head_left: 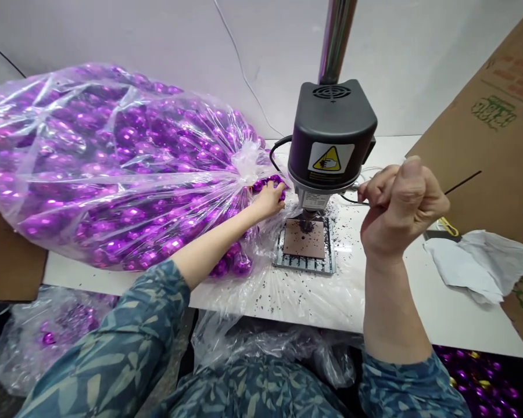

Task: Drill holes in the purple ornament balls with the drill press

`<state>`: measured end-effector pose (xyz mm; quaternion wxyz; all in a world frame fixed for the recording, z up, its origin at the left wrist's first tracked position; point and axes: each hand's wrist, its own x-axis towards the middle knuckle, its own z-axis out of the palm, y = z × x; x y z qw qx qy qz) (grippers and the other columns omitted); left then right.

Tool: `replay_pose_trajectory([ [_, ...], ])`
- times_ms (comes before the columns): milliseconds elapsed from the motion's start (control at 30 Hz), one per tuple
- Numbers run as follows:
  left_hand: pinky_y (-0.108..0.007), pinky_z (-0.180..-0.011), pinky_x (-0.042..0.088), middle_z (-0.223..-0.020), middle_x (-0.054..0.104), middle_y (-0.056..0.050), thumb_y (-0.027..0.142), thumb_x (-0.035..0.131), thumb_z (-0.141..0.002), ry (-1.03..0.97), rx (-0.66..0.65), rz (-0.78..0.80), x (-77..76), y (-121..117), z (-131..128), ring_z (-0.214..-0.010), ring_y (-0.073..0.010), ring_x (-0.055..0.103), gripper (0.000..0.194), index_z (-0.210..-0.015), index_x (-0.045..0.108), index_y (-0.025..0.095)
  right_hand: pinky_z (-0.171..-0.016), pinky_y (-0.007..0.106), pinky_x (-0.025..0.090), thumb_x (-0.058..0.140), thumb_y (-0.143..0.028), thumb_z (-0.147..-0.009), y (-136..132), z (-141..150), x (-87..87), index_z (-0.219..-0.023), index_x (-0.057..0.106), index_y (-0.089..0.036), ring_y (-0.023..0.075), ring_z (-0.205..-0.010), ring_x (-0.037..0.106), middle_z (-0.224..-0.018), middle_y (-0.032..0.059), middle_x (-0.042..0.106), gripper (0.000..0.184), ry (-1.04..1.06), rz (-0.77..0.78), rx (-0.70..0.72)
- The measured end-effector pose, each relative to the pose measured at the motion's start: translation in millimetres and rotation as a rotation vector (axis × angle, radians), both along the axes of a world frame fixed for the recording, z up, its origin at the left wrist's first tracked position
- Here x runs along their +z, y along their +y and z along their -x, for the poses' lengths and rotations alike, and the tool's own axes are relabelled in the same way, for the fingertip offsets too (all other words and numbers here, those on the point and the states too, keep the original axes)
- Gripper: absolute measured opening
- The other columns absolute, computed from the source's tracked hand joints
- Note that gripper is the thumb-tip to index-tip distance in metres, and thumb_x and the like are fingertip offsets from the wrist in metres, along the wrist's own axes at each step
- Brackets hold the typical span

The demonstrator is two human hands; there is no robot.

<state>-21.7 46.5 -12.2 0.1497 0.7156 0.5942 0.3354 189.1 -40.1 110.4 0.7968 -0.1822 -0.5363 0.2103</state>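
My left hand (271,200) reaches to the gathered neck of a big clear plastic bag (246,162). Its fingers curl over shiny purple baubles (273,180) there; how many it holds is hidden. Right of the drill press (333,128), my right hand (401,200) is closed in a raised fist, apparently round the press lever. A thin dark rod (464,181) sticks out past the fist. Beneath the press head, a brown square board (304,239) lies on the slotted metal base (303,266), with dark shavings around the drill area.
Faceted purple baubles (126,136) fill the bag on the left. Loose baubles (239,262) lie by its front. White paper (475,261), a yellow-handled tool (448,227) and a cardboard box (475,128) are on the right. More baubles (479,383) sit below the table edge.
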Motion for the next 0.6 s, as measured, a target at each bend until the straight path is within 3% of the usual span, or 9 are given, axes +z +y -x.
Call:
replay_pose_trajectory([
  [100, -0.052, -0.103, 0.053, -0.120, 0.064, -0.014, 0.016, 0.071, -0.081, -0.090, -0.002, 0.101, 22.6, -51.7, 2.1, -0.107, -0.0310, 0.066, 0.047, -0.127, 0.065, 0.019, -0.042, 0.027, 0.032, 0.061, -0.043, -0.095, 0.3, 0.5, -1.8, -0.051, 0.037, -0.020, 0.0061, -0.042, 0.039, -0.045, -0.0061, 0.028, 0.056, -0.010, -0.017, -0.023],
  [200, -0.048, -0.097, 0.058, -0.114, 0.068, -0.011, 0.025, 0.072, -0.087, -0.529, -0.014, 0.264, 41.6, -92.2, 7.8, -0.098, -0.0236, 0.069, 0.042, -0.127, 0.061, 0.020, -0.043, 0.025, 0.032, 0.061, -0.043, -0.095, 0.6, 1.3, -2.6, -0.051, 0.036, -0.019, 0.0048, -0.042, 0.039, -0.046, -0.0064, 0.029, 0.056, -0.008, -0.025, -0.030],
  [267, -0.043, -0.093, 0.060, -0.114, 0.071, -0.009, 0.029, 0.074, -0.089, -0.875, -0.028, 0.378, 45.0, -107.9, 9.8, -0.096, -0.0199, 0.071, 0.037, -0.122, 0.061, 0.020, -0.043, 0.025, 0.032, 0.060, -0.044, -0.096, 0.7, 1.6, -2.7, -0.052, 0.035, -0.019, 0.0045, -0.042, 0.039, -0.047, -0.0062, 0.029, 0.057, -0.021, -0.016, -0.043],
  [333, -0.041, -0.091, 0.062, -0.113, 0.072, -0.008, 0.031, 0.078, -0.086, -1.115, -0.039, 0.446, 39.9, -116.1, 8.2, -0.095, -0.0181, 0.072, 0.035, -0.115, 0.061, 0.019, -0.044, 0.025, 0.033, 0.059, -0.045, -0.096, 0.8, 1.7, -2.9, -0.052, 0.035, -0.019, 0.0046, -0.042, 0.038, -0.047, -0.0060, 0.028, 0.057, -0.039, -0.005, -0.060],
  [400, -0.040, -0.089, 0.063, -0.107, 0.074, -0.007, 0.031, 0.083, -0.083, -1.219, -0.043, 0.473, 28.3, -119.5, 3.2, -0.092, -0.0175, 0.072, 0.037, -0.109, 0.061, 0.018, -0.044, 0.025, 0.034, 0.058, -0.046, -0.097, 1.2, 1.8, -3.3, -0.053, 0.034, -0.019, 0.0046, -0.042, 0.037, -0.047, -0.0059, 0.029, 0.057, -0.051, -0.002, -0.073],
  [500, -0.038, -0.084, 0.062, -0.099, 0.075, -0.005, 0.032, 0.087, -0.078, -1.202, -0.029, 0.477, 5.5, -119.0, -7.4, -0.086, -0.0169, 0.073, 0.044, -0.109, 0.060, 0.018, -0.045, 0.025, 0.033, 0.057, -0.047, -0.098, 1.8, 2.4, -3.9, -0.054, 0.032, -0.020, 0.0044, -0.042, 0.035, -0.048, -0.0059, 0.029, 0.057, -0.064, -0.013, -0.086],
  [600, -0.037, -0.088, 0.059, -0.096, 0.074, -0.004, 0.029, 0.091, -0.072, -1.113, 0.015, 0.376, -15.4, -113.1, -17.4, -0.086, -0.0165, 0.072, 0.049, -0.108, 0.060, 0.018, -0.045, 0.026, 0.032, 0.058, -0.048, -0.097, 1.8, 3.2, -4.2, -0.055, 0.031, -0.020, 0.0047, -0.042, 0.033, -0.048, -0.0057, 0.029, 0.057, -0.048, -0.027, -0.076],
])
